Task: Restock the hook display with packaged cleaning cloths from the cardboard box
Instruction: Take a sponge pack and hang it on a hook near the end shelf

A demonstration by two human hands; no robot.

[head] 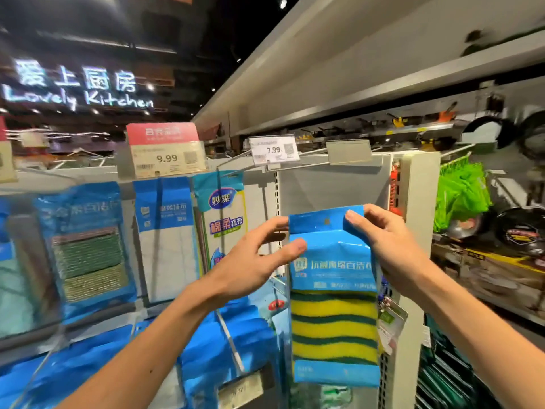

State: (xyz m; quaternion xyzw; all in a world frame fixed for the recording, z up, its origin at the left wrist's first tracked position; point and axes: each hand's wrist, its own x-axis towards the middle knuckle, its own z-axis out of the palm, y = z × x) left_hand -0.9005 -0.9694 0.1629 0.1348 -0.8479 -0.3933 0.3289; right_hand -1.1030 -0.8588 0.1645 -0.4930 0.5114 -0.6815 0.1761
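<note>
Head: price tag above pack

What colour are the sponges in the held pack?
Yellow sponges striped dark green, inside a blue pack; clearest in the head view.

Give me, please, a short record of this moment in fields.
pack: blue, with yellow-green striped sponges, upright, not on a hook
left hand: pinches the header's left edge
right hand: pinches the header's top right corner
hook: bare wire above the pack, with a blank label holder
7.99 tag: left of the holder
9.99 tag: further left
hung packs: blue, left of the hands
box: not in view
</note>
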